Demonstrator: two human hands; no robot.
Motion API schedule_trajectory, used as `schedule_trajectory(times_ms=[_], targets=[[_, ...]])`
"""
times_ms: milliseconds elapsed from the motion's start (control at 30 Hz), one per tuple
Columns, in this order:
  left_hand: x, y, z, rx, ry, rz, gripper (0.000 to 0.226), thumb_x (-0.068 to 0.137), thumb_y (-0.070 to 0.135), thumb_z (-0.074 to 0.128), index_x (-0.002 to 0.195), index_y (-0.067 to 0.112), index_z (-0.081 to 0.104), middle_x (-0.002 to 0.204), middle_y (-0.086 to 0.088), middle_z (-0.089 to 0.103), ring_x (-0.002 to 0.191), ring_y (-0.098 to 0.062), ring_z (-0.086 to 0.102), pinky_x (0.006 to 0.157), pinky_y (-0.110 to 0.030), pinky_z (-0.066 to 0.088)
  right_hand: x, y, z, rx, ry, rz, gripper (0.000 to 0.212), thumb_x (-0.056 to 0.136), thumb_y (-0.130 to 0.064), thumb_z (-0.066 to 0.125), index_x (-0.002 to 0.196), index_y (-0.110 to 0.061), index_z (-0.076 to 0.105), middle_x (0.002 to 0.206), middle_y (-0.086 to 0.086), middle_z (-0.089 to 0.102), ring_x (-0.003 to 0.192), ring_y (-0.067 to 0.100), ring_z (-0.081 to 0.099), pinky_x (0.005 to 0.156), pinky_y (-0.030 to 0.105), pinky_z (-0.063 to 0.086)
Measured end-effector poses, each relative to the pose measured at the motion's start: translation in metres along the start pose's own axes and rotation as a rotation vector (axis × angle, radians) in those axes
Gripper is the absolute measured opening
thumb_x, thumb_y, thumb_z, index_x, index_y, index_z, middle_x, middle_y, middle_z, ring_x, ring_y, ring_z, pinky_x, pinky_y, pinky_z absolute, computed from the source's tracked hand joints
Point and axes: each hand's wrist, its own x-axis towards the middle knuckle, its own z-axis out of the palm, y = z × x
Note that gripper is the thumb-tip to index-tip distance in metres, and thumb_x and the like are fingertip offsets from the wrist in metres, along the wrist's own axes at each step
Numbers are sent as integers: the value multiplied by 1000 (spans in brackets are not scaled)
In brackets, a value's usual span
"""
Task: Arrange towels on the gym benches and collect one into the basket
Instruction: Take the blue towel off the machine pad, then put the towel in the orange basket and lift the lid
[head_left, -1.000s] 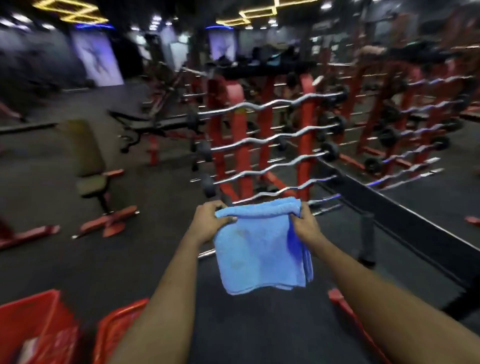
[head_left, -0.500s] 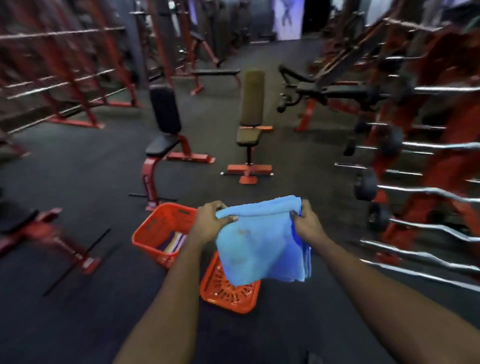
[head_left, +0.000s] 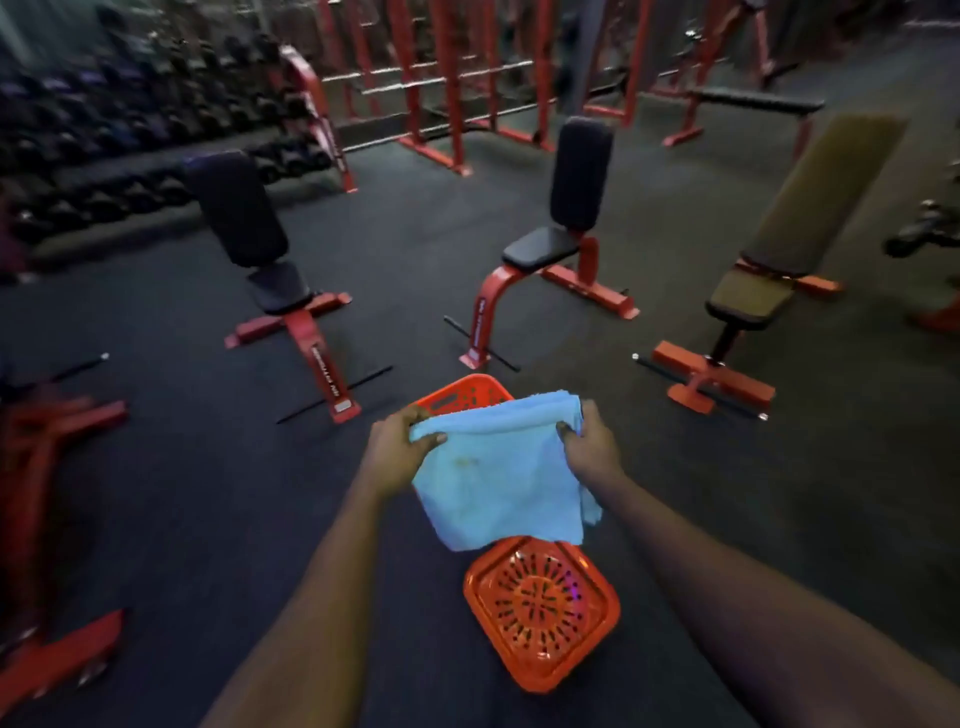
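While I am looking down through the head camera, both forearms are reaching forward and the two hands are holding a folded light-blue towel (head_left: 504, 483) up in the air between them. The left hand (head_left: 397, 449) is pinching the towel's upper left corner, its thumb lying across the front of the cloth and its fingers curling behind. The right hand (head_left: 592, 447) is gripping the upper right corner, its thumb pressing on the front. The towel is hanging from that top edge in several layers, touching only the hands, and a faint yellowish mark is showing on its front face.

Just below its lower edge an orange plastic basket (head_left: 602, 618) is sitting on the dark rubber floor (head_left: 208, 519), its slotted bottom facing me. A second orange basket (head_left: 457, 392) is peeking out from behind the towel's top edge, farther along the floor; I cannot tell what it is holding.

Beyond it three red-framed benches are standing in a row, well apart: a black upright bench (head_left: 244, 218) on the left, a black-padded bench (head_left: 545, 247) in the middle and a tan incline bench (head_left: 810, 208) on the right. Farther back a flat bench (head_left: 753, 101), red racks (head_left: 447, 78) and, at far left, a blurred dumbbell rack (head_left: 130, 130) are lining the room.
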Motion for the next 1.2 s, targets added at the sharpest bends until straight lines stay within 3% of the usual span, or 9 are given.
schedule_trajectory(times_ms=[167, 467, 667, 767, 900, 1100, 1200], targets=[[51, -29, 9, -18, 82, -118, 17, 83, 25, 73, 96, 16, 67, 87, -1, 70, 76, -14, 61, 59, -13, 39, 82, -11, 32, -50, -132, -70, 18, 93, -13, 55, 110, -10, 50, 93, 7, 62, 94, 31, 63, 67, 29, 36], [171, -59, 48, -91, 115, -283, 11, 84, 20, 72, 92, 16, 66, 83, -2, 69, 74, -12, 58, 57, 0, 36, 231, -18, 78, -117, -229, -4, 16, 91, -15, 56, 106, -12, 51, 99, 12, 67, 97, 31, 64, 72, 32, 44], [255, -78, 95, -67, 130, -435, 10, 84, 20, 71, 91, 14, 66, 83, -2, 70, 76, -16, 62, 56, -10, 36, 344, 8, 116, -176, -308, 25, 15, 87, -14, 59, 100, -11, 53, 95, 15, 68, 93, 36, 65, 69, 35, 46], [306, -103, 129, -23, 205, -550, 18, 87, 17, 67, 104, 10, 66, 97, -10, 72, 90, -25, 66, 71, -26, 42, 410, 29, 155, -261, -431, 68, 30, 88, -17, 59, 115, -9, 51, 109, 22, 67, 104, 40, 63, 75, 37, 45], [345, -136, 181, 57, 201, -774, 45, 91, 16, 62, 130, -2, 50, 124, -26, 59, 117, -41, 55, 94, -40, 42, 467, 57, 198, -486, -530, 218, 65, 86, -22, 65, 138, 1, 35, 130, 26, 57, 121, 40, 57, 93, 40, 48], [314, -133, 234, 31, 125, -890, 29, 89, 11, 60, 115, -1, 58, 110, -24, 67, 103, -39, 62, 84, -39, 46, 468, 100, 196, -456, -675, 163, 33, 86, -20, 65, 117, -8, 65, 120, 18, 68, 114, 32, 62, 91, 31, 47], [283, -134, 253, 5, 122, -947, 27, 90, 10, 59, 114, 0, 61, 109, -23, 69, 103, -38, 64, 84, -38, 47, 449, 143, 197, -438, -742, 175, 19, 83, -23, 65, 93, -11, 74, 101, 19, 74, 101, 35, 68, 87, 38, 54]])
